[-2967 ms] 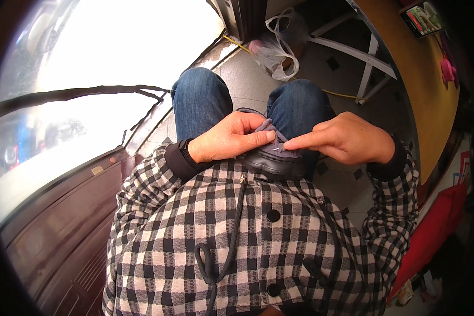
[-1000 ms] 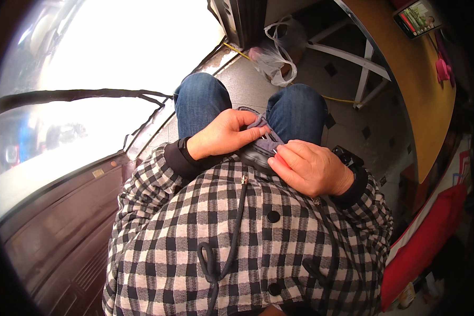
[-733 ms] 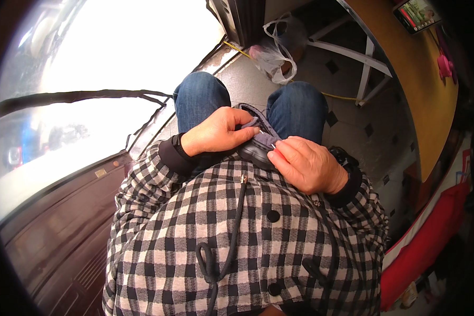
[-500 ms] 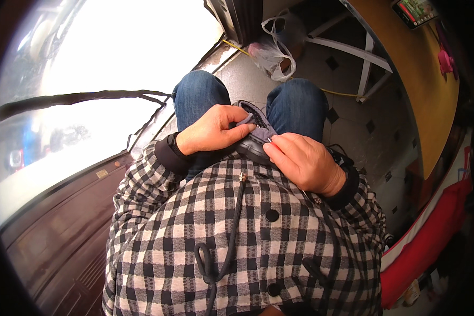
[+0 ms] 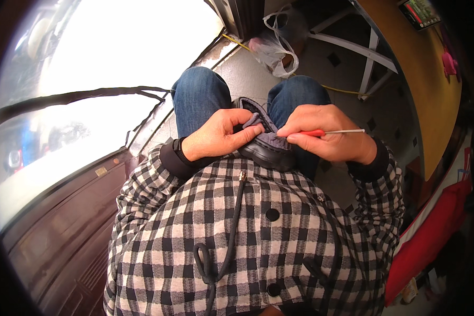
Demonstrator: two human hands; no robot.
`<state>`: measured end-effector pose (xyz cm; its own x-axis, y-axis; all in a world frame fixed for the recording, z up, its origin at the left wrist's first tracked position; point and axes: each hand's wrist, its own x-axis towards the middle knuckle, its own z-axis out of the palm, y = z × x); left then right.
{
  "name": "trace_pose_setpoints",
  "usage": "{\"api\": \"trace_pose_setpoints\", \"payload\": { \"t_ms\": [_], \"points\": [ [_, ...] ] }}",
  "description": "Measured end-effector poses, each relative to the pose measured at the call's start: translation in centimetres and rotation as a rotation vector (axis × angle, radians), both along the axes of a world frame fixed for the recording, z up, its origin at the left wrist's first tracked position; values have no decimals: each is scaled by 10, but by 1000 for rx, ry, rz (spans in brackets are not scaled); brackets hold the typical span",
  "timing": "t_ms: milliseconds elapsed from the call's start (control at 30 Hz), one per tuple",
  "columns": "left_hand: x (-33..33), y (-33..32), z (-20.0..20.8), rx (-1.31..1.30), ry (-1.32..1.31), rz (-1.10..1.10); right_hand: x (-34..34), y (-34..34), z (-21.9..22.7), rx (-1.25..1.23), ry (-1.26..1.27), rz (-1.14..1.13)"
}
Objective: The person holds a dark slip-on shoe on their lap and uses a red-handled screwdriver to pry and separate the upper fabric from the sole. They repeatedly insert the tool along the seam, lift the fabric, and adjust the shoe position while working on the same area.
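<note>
A shoe [image 5: 271, 152] with a grey-purple fabric upper and a black rubbery toe and sole rests on my lap between my knees. My left hand [image 5: 218, 134] is closed on the shoe's edge, thumb and fingers pinching the grey fabric near the opening. In my right hand [image 5: 326, 129] is a thin stick-like tool [image 5: 315, 133], red with a slim whitish rod, pinched between thumb and fingers. Its rod points right, away from the shoe. The fingertips are at the shoe's upper, and the tool's end there is too small to make out.
Ahead on the tiled floor sits a translucent plastic bag [image 5: 279, 55], with a yellow cord [image 5: 347, 92] running past it. A wooden tabletop [image 5: 426, 95] on white legs curves along the right, a phone [image 5: 419, 13] on it. Red cloth [image 5: 432, 242] hangs lower right; a brown panel [image 5: 63, 226] lies left.
My right hand has turned and shifted up and right; the red tool now shows in it. My left hand keeps its pinch. The shoe has tilted, with more of its toe visible.
</note>
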<state>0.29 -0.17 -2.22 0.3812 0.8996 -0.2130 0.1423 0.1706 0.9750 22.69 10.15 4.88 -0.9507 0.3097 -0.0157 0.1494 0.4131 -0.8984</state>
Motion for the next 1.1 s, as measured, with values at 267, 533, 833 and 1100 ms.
{"api": "trace_pose_setpoints", "payload": {
  "t_ms": [267,533,833,1100],
  "points": [
    [3,-1,1,-37,-59,-35,-1,20,-3,-367,-132,-16],
    [7,-5,-2,-66,-165,-23,15,24,-32,-713,-115,-57],
    [7,-7,-2,-55,-217,-28,32,-8,-81,-1143,245,-168],
    [7,-9,-2,-60,-234,-21,33,-17,-54,-750,217,-207]
  ]
}}
